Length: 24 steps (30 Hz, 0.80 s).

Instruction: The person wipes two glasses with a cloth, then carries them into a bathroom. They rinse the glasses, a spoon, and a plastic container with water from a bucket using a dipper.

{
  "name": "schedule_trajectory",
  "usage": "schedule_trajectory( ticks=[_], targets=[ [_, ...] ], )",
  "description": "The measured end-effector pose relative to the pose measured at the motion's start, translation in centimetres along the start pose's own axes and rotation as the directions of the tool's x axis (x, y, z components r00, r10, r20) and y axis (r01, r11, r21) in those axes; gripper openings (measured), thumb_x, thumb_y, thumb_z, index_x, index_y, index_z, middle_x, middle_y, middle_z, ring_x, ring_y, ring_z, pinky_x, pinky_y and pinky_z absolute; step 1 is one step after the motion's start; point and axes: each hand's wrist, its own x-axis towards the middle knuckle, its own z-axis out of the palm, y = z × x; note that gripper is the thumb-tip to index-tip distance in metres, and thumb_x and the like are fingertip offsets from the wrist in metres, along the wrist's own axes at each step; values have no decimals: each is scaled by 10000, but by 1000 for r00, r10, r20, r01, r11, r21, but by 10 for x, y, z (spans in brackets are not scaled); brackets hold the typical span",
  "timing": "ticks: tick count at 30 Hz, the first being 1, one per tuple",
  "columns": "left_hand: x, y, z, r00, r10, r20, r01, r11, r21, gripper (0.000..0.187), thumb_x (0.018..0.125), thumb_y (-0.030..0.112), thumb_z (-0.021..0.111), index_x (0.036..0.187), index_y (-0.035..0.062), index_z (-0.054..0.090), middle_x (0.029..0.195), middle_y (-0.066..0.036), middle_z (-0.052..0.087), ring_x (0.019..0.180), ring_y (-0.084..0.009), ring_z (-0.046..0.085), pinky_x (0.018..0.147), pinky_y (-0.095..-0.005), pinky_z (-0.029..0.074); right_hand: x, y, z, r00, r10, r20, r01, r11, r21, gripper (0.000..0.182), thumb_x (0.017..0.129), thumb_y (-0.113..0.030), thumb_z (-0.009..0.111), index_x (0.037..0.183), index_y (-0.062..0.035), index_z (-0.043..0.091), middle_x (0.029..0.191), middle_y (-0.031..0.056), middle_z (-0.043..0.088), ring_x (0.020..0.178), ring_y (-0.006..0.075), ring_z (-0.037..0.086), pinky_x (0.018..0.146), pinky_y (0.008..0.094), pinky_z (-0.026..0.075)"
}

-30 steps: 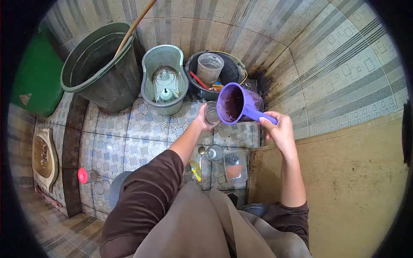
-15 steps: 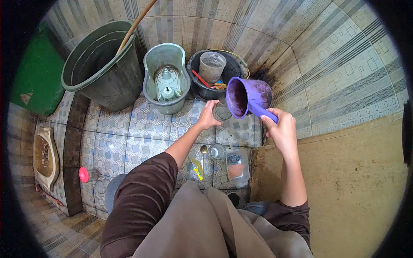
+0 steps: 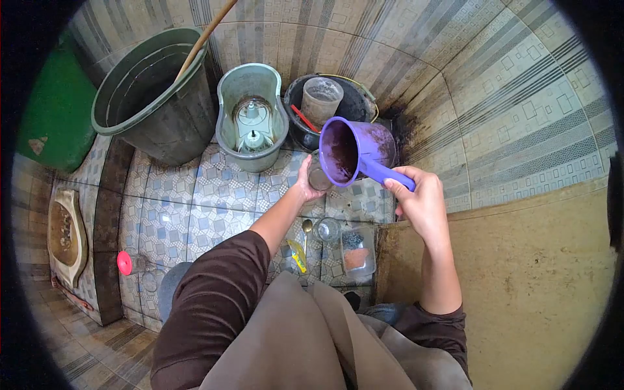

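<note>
My right hand (image 3: 421, 198) is closed round the handle of a purple water dipper (image 3: 377, 143), tilted with its stained mouth facing left. Just under and left of its rim, my left hand (image 3: 307, 181) curls round a clear glass (image 3: 318, 178), partly hidden behind the dipper. Nearer to me on the tiled floor stands a second clear glass (image 3: 326, 229). Beside it lie a metal spoon (image 3: 307, 227) and a yellow sachet (image 3: 298, 256). A clear plastic box (image 3: 359, 255) there holds dark and orange-pink contents.
A big dark bin (image 3: 175, 133) with a wooden stick, a pale green tub (image 3: 257, 160) and a black bucket (image 3: 296, 133) holding a grey pot stand along the back wall. A squat toilet (image 3: 79, 227) lies left, near a pink-lidded jar (image 3: 125, 263). A beige panel (image 3: 507, 279) borders the right.
My left hand has closed round the clear glass and drawn it slightly left and nearer. My right hand has brought the dipper left, so its mouth sits close above the glass.
</note>
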Motion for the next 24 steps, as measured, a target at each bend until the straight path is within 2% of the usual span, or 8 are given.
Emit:
schedule_trajectory(
  ticks=[4, 6, 8, 10, 15, 18, 20, 24],
  targets=[
    [0, 4, -5, 999, -32, -33, 31, 999, -19, 621, 746, 547, 405, 1174, 98, 411, 1155, -103, 464, 1023, -234, 479, 864, -403, 385, 1, -2, 1, 1000, -3, 3, 3, 1000, -17, 182, 727, -90, 590, 843, 50, 586, 577, 112, 569, 412, 132, 531, 414, 263, 418],
    [5, -2, -11, 957, 253, 143, -288, 888, 359, 581, 720, 467, 541, 1129, 69, 436, 1109, -104, 489, 1005, -244, 483, 832, -388, 403, 0, -3, 3, 1000, 4, 0, -4, 999, -32, 178, 724, -90, 591, 839, 45, 589, 569, 121, 565, 411, 137, 531, 430, 271, 424],
    [21, 3, -25, 885, 448, 126, -415, 636, 650, 630, 614, 287, 688, 1131, 51, 417, 1078, -94, 512, 1004, -227, 487, 848, -357, 392, -1, -6, 5, 1000, -14, -19, 11, 991, -137, 163, 705, -100, 600, 830, 4, 603, 586, 159, 568, 472, 219, 568, 504, 322, 449],
    [-5, 1, -1, 561, 608, 562, -593, -180, 785, 748, 472, 174, 750, 1120, 33, 404, 1048, -90, 528, 991, -212, 497, 854, -315, 385, -2, -1, 10, 993, -100, -56, 85, 972, -219, 160, 693, -107, 606, 827, -18, 609, 607, 172, 568, 528, 262, 573, 540, 346, 451],
    [-7, 2, 3, 557, 628, 543, -510, -257, 821, 763, 412, 164, 763, 1077, 31, 414, 1036, -114, 523, 980, -246, 501, 868, -313, 374, -7, -2, 21, 968, -224, -111, 154, 882, -445, 159, 666, -119, 620, 816, -67, 619, 643, 186, 569, 636, 340, 569, 598, 392, 454],
    [-8, 4, -1, 398, 592, 700, -491, -508, 708, 774, 397, 159, 762, 1079, 44, 414, 1026, -119, 522, 977, -281, 498, 862, -321, 379, -10, -7, 22, 974, -212, -80, 152, 876, -458, 163, 666, -121, 619, 820, -69, 620, 643, 185, 570, 637, 341, 570, 601, 394, 455],
    [-17, 0, 2, 470, 572, 673, -235, -654, 719, 799, 419, 211, 761, 1115, 55, 402, 1129, -142, 453, 1056, -317, 435, 905, -321, 336, -9, -7, 22, 972, -212, -97, 147, 880, -451, 165, 667, -123, 619, 823, -70, 621, 647, 184, 571, 639, 340, 570, 604, 395, 455],
    [-23, 6, 4, 644, 552, 529, -370, -381, 847, 851, 431, 267, 760, 1158, 76, 361, 1057, -161, 508, 1010, -343, 473, 855, -335, 383, -7, -8, 19, 964, -215, -155, 132, 896, -424, 169, 669, -128, 617, 828, -71, 624, 661, 181, 575, 643, 335, 572, 611, 394, 456]
  ],
)
